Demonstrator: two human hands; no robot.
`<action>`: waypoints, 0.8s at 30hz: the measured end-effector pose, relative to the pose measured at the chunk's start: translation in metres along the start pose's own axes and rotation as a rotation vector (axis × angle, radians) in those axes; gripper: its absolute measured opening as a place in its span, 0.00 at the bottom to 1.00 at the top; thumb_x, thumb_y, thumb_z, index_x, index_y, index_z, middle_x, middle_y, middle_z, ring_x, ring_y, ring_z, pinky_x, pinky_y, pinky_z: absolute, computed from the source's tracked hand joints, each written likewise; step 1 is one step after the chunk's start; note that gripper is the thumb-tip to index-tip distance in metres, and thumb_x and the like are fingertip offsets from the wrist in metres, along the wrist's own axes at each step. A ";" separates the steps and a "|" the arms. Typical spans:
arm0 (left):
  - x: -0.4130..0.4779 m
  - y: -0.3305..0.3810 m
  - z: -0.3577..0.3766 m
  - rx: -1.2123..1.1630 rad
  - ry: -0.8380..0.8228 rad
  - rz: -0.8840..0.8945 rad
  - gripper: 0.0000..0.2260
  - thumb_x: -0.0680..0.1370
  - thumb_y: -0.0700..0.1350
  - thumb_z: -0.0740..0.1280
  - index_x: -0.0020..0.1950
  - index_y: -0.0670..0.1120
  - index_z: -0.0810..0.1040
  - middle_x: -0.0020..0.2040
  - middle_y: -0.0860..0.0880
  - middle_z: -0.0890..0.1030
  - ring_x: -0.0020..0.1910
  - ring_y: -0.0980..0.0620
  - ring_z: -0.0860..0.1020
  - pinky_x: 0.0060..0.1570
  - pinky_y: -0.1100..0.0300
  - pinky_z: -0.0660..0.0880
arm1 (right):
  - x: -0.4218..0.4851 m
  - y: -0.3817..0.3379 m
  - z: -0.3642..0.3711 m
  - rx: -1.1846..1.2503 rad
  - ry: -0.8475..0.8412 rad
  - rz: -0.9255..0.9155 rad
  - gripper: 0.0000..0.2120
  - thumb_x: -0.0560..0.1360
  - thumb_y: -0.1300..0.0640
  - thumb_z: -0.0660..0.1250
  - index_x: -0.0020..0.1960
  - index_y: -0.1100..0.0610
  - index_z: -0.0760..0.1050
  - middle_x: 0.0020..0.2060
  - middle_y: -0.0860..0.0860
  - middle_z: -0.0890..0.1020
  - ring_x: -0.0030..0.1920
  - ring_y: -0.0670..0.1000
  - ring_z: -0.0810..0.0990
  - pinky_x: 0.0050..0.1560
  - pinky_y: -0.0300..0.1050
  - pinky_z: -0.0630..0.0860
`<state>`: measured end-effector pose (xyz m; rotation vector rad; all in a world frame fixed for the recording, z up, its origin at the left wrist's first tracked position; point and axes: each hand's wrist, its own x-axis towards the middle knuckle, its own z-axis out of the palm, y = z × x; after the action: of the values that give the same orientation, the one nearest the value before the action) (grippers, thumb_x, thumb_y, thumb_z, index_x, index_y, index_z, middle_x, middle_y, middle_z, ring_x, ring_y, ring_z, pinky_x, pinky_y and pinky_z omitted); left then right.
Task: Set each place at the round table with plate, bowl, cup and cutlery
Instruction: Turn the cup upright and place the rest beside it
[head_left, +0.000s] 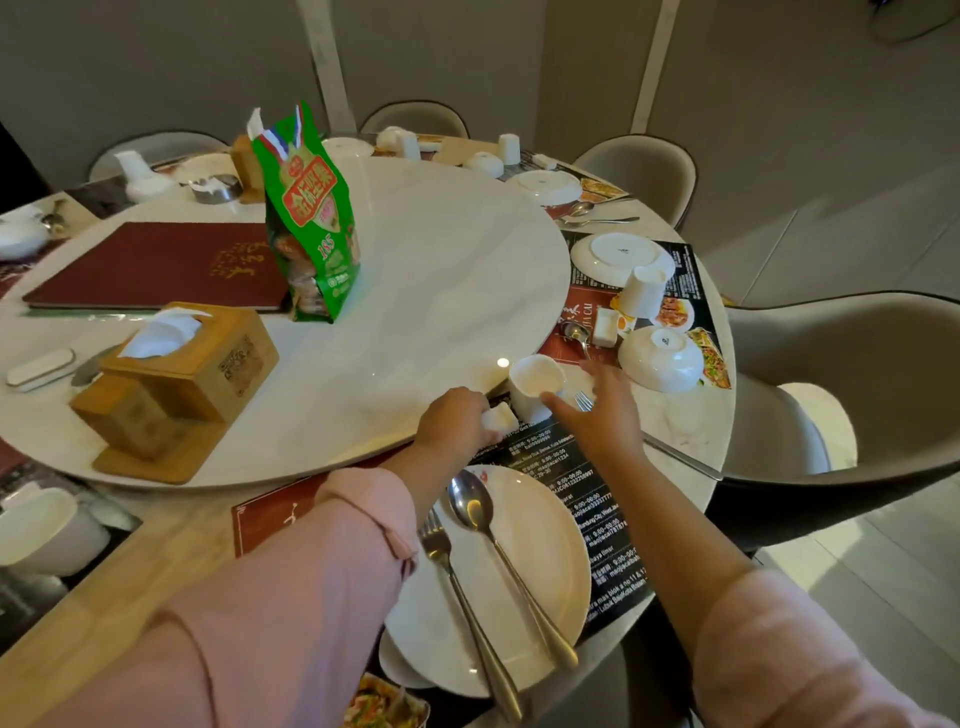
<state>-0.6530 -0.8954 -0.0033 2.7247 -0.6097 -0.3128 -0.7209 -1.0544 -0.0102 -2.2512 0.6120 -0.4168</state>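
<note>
My left hand (454, 415) grips a small white ceramic piece (497, 417) at the turntable's near edge. My right hand (605, 410) is spread open beside an upright white cup (535, 384), thumb near its rim, above a fork's tines (584, 400). In front of me a white plate (545, 551) lies on a printed placemat (561, 467), with a spoon (470, 501) and a fork (441, 545) lying across it. The place to the right has an upturned plate (621, 254), upturned cup (643, 292), upturned bowl (660, 356) and a spoon (574, 332).
The marble turntable (415, 291) carries a green snack bag (309, 218), a red menu (156, 265) and a wooden tissue box (182, 364). More upturned plates, bowls and cups ring the far rim. Grey chairs (831, 395) stand around the table.
</note>
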 end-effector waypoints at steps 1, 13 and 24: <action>0.004 0.002 0.003 0.023 -0.009 0.005 0.19 0.73 0.51 0.71 0.61 0.43 0.77 0.56 0.45 0.77 0.55 0.45 0.76 0.48 0.57 0.71 | 0.011 -0.004 0.006 -0.036 -0.045 -0.015 0.36 0.69 0.45 0.73 0.71 0.57 0.64 0.68 0.54 0.69 0.66 0.54 0.70 0.63 0.48 0.68; 0.026 0.011 0.020 0.137 -0.097 -0.046 0.13 0.73 0.48 0.71 0.49 0.38 0.80 0.49 0.42 0.81 0.49 0.44 0.80 0.40 0.58 0.69 | 0.030 -0.004 0.017 -0.116 -0.152 -0.059 0.32 0.69 0.46 0.72 0.68 0.57 0.68 0.62 0.53 0.76 0.60 0.52 0.74 0.50 0.37 0.65; -0.022 0.002 -0.008 -0.056 0.103 0.071 0.17 0.75 0.51 0.68 0.62 0.47 0.77 0.55 0.47 0.80 0.55 0.48 0.77 0.48 0.59 0.72 | 0.005 -0.006 0.007 -0.016 -0.050 -0.103 0.35 0.72 0.42 0.68 0.73 0.56 0.61 0.71 0.53 0.66 0.70 0.52 0.66 0.66 0.47 0.66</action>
<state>-0.6706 -0.8850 0.0075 2.6395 -0.6569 -0.1688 -0.7112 -1.0491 -0.0098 -2.3078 0.4771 -0.4066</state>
